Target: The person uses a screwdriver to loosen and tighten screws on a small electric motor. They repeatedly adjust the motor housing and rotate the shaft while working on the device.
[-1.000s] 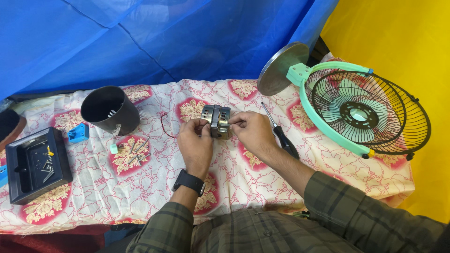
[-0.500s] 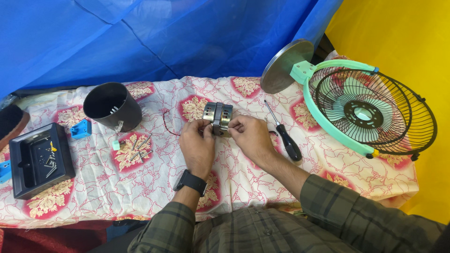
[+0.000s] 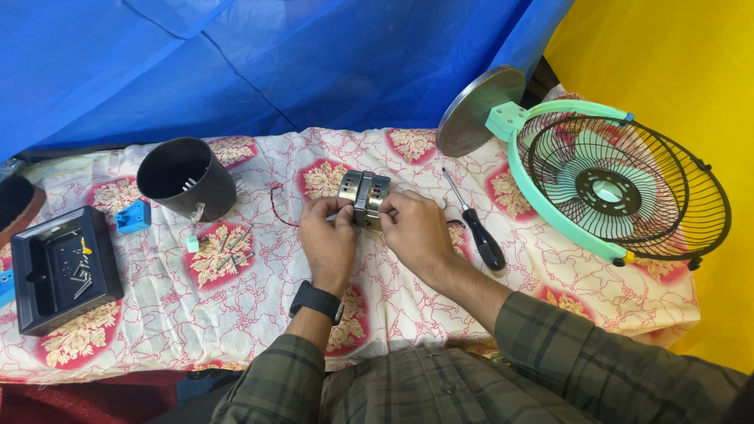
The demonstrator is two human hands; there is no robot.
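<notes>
Small metal motor housing [image 3: 364, 196], silver with slotted vents, held just above the patterned cloth [image 3: 259, 314] near the middle of the table, between both hands. Left hand [image 3: 328, 239] closed on the near left side of the housing, fingers curled around its edge, black wristwatch [image 3: 316, 301] on the wrist. Right hand [image 3: 415, 232] closed on the right side of the housing, thumb and fingers pinched against its casing. Thin dark wire [image 3: 276, 206] looping out from the housing's left onto the cloth.

Just right of the right hand: screwdriver [image 3: 476, 229] with black handle, lying flat, tip pointing away from the person. Further right: mint-green table fan [image 3: 613, 188] lying tilted, black wire guard facing up, round grey base [image 3: 479, 110] raised toward the blue tarpaulin [image 3: 275, 63].

Left of the hands: a few loose screws or pins [image 3: 232, 250] on a floral patch of the cloth, small pale green part [image 3: 192, 243] beside them. Beyond these: black cylindrical cover [image 3: 184, 177], lying on its side, open end toward the camera. Near it, small blue plastic piece [image 3: 132, 216]. At far left: black rectangular tray [image 3: 59, 267] holding small hardware. Yellow wall [image 3: 683, 71] at right.
</notes>
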